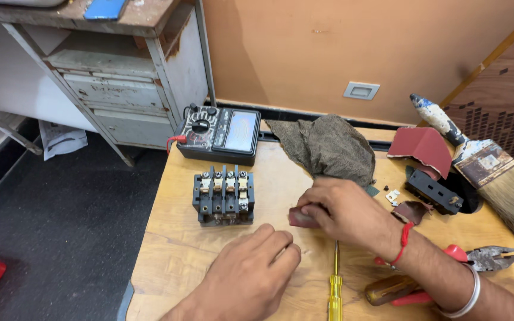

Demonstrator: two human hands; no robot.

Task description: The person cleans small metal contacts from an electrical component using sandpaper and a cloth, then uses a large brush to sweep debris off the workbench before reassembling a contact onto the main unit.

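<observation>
Analog multimeter [218,135] – paintbrush [488,164] – pliers [488,258] – yellow screwdriver [335,291] on wooden table [168,249].

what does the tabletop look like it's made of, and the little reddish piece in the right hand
The light brown tabletop looks like bare plywood or wood: visible grain, matt, scuffed. The small reddish-brown piece pinched in the right hand is probably abrasive paper, matching the dull red folded sheet farther back, though mostly hidden.

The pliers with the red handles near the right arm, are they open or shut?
Open: the pliers show a gap between their metal tips, and the red handles spread apart under the right forearm.
</observation>
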